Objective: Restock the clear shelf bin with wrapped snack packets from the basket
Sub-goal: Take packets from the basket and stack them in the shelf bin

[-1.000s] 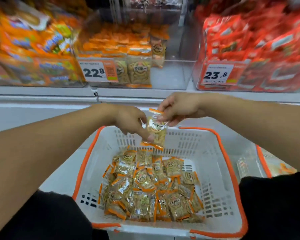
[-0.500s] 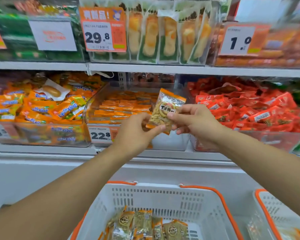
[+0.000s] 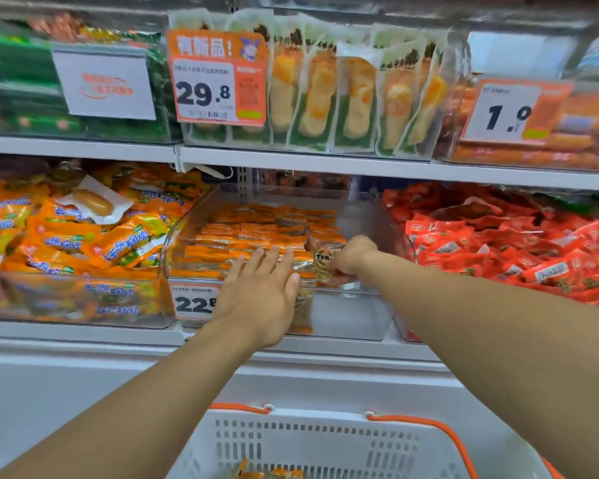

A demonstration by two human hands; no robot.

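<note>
The clear shelf bin (image 3: 363,316) stands mid-shelf, holding rows of orange-edged wrapped snack packets (image 3: 256,233). My right hand (image 3: 351,255) reaches over the bin's front wall and grips one snack packet (image 3: 323,259) with a round label, low inside the bin at the right end of the front row. My left hand (image 3: 260,292) is flat with fingers straight, laid against the bin's front wall and the front row of packets. The white basket (image 3: 325,440) with orange rim sits below, a few packets (image 3: 267,473) just visible in it.
A bin of orange and yellow packets (image 3: 66,243) stands to the left, a bin of red packets (image 3: 505,247) to the right. A price tag reading 22.8 (image 3: 194,302) hangs on the clear bin. An upper shelf (image 3: 291,160) with more bins overhangs.
Both hands carried the packet from above the basket up and forward to the shelf. The left hand let go and spread flat; the right hand lowered the packet into the bin.
</note>
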